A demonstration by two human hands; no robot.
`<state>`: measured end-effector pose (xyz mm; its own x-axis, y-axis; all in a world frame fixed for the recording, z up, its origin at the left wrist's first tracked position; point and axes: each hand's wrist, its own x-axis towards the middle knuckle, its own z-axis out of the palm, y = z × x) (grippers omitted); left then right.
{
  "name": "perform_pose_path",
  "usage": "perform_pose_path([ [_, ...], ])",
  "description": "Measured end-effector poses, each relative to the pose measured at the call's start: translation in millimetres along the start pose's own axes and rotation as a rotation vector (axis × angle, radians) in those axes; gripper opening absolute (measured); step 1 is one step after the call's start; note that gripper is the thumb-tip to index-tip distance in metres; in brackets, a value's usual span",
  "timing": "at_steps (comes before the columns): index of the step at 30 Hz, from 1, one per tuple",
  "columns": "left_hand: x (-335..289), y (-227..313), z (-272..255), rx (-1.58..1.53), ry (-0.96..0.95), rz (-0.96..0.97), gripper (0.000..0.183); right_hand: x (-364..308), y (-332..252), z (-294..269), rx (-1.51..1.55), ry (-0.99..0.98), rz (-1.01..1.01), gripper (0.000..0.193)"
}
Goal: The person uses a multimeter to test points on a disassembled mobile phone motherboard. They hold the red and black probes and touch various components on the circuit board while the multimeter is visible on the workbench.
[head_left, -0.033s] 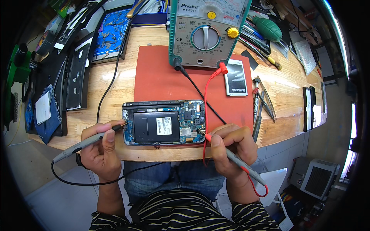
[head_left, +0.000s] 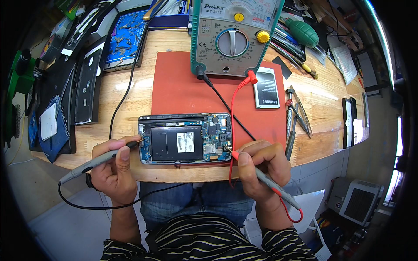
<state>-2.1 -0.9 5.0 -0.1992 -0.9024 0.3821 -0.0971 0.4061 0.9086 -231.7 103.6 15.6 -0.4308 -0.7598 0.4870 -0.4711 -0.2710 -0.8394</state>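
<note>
An opened phone (head_left: 167,143) lies at the table's front edge, its circuit board and black battery bay showing. My left hand (head_left: 115,167) is closed round a grey test probe with a black collar (head_left: 89,164), its tip at the phone's left end. In my right hand (head_left: 263,167) is a grey test probe with a red collar (head_left: 276,188), its tip at the board's lower right corner. Black and red leads run to an analog multimeter (head_left: 209,52) with a teal case, standing beyond the phone. Whether the tips touch metal is too small to tell.
Under the phone and meter lies a red-brown mat (head_left: 174,87). A phone battery (head_left: 266,93) rests on its right part, with tweezers (head_left: 301,111) beside the mat. Farther back are a green air blower (head_left: 301,32) and a blue tray of small parts (head_left: 126,39).
</note>
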Motion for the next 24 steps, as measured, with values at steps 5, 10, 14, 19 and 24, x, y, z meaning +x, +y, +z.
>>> perform_pose_path([
  [5,0.0,-0.1,0.3,0.009,0.004,-0.001,0.014,0.3,-0.3,0.2,0.011,0.006,0.008,0.024],
  [10,-0.5,-0.2,0.0,0.005,0.0,0.002,0.014,0.1,-0.7,-0.1,0.006,-0.004,0.004,0.023],
  [14,-0.6,-1.4,-0.6,0.012,-0.006,0.011,0.014,-0.2,-0.5,-0.3,0.003,-0.004,0.002,0.023],
  [19,-0.9,-1.8,-0.9,-0.005,-0.004,0.003,0.014,-0.2,0.2,-0.2,0.002,-0.005,0.0,0.023],
  [24,-0.9,-1.7,-0.5,-0.008,0.0,0.002,0.014,0.6,0.6,-0.4,0.004,-0.011,0.0,0.023],
])
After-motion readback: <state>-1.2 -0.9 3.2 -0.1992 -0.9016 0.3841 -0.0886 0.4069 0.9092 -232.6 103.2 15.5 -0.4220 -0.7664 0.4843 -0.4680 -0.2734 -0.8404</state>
